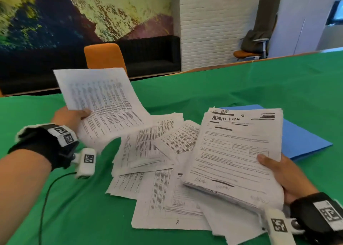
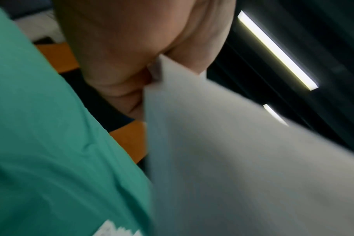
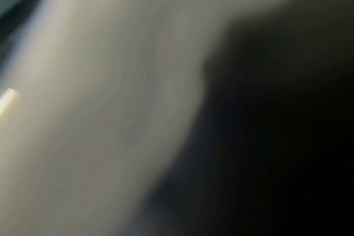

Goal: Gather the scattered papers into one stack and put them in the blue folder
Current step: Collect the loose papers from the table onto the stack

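Right by the camera, the right hand point(image 1: 284, 174) holds a thick stack of papers point(image 1: 235, 152). Its thumb lies on top of the stack and the other fingers are hidden under it. The top page says "ADMIN FORM" in black pen. The right wrist view is only a blur of pale and dark.

On the other side, the left hand point(image 1: 71, 117) holds up a few bent sheets point(image 1: 104, 103), with the thumb on top and fingers behind. In the left wrist view the fingers point(image 2: 115, 52) pinch the white paper edge.

More loose papers point(image 1: 154, 170) lie spread out on the table between the two hands, some on top of others. The blue folder point(image 1: 304, 140) lies flat behind the stack, partly hidden by it.

A green cloth point(image 1: 241, 88) covers the big table. An orange chair point(image 1: 104, 56) stands at the far edge. Behind it are a black sofa point(image 1: 152, 55), a bright painted wall point(image 1: 83, 12) and a white brick wall point(image 1: 213, 22). An office chair point(image 1: 258, 38) stands far back on the right.
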`<state>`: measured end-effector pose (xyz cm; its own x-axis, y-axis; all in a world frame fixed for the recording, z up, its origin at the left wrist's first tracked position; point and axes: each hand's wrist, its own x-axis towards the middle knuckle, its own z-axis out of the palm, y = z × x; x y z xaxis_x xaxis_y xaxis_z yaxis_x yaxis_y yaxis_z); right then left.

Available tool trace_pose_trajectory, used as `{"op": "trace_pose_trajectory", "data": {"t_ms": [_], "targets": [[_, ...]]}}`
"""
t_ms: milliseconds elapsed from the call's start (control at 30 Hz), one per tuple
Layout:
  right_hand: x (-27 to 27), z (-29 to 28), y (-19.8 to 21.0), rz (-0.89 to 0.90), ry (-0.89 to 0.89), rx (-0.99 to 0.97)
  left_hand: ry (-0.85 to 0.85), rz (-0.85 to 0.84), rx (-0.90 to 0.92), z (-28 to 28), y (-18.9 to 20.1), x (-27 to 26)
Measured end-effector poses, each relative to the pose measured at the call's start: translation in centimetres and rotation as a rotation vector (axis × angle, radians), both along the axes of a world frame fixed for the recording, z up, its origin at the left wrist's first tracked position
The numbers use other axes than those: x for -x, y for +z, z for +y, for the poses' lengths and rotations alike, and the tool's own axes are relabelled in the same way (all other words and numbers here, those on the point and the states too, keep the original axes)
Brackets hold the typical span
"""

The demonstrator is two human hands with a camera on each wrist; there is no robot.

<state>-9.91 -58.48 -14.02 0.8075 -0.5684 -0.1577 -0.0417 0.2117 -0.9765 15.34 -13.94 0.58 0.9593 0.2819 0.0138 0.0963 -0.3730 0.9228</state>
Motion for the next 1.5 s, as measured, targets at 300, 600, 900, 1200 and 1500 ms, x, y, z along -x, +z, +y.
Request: {"op": "trace_pose_trajectory", "data": {"t_ms": [300,600,900,1200,1500], "targets": [[0.7,-3.0,7.3,-0.295,-0.247,-0.034,-0.427,0.395,-0.329,-8.3,-5.9,3.7],[2.3,-3.8,4.9,-0.286,-0.265,-0.048,-0.464,0.286,-0.727,-15.0,-11.0,-1.3],[0.6,-2.5,0.5,-0.147,-0.158,-0.124,-0.394,0.349,-0.873,-11.3,-13.1,-7.5],[0.2,-1.7,-0.9,-0.106,-0.157,-0.11,-0.478,0.247,-0.584,-13.0,-10.6,-7.5],[0.2,-1.5,2.1,-0.149,-0.096,-0.061,-0.475,0.027,-0.433,-8.4,-5.3,-3.5]]}}
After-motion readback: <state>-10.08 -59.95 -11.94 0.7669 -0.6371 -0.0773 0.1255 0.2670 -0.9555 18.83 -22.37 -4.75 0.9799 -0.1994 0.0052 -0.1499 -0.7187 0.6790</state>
